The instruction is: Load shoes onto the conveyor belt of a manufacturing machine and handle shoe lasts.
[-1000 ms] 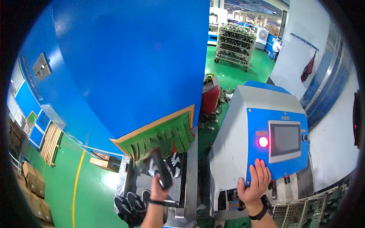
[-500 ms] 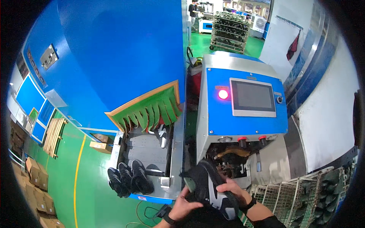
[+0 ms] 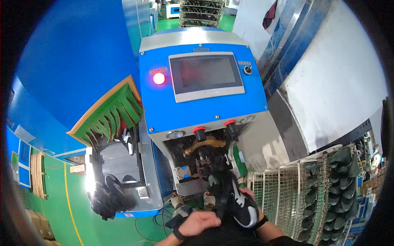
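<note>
Right hand grips shoe; left hand just left, can't tell if gripping. Best keep shoe square to machine.

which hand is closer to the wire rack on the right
The right hand: it is at the shoe's right side, just left of the wire rack. The left hand is farther left, across the shoe from it.

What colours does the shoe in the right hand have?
Mostly black, with white parts; the shoe shows best in the head view.
</note>
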`<act>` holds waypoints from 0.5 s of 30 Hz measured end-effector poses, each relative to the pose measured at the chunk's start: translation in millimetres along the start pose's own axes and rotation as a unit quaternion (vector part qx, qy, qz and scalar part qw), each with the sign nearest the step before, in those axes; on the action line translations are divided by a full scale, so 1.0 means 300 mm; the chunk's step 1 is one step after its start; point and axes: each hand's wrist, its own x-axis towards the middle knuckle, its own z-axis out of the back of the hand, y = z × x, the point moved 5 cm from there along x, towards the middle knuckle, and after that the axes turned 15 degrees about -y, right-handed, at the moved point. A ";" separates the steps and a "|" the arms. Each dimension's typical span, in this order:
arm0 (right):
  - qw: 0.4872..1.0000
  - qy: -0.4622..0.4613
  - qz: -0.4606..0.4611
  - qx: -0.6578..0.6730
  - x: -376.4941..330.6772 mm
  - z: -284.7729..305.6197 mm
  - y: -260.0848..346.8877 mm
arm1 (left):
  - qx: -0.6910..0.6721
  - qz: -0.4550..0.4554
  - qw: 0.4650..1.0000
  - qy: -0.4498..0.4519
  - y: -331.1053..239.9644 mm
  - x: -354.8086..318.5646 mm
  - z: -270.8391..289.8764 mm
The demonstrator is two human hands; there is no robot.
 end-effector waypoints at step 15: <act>0.541 -0.160 0.418 -0.712 0.110 -0.612 0.276 | -0.219 0.160 0.932 -0.239 0.281 0.243 0.303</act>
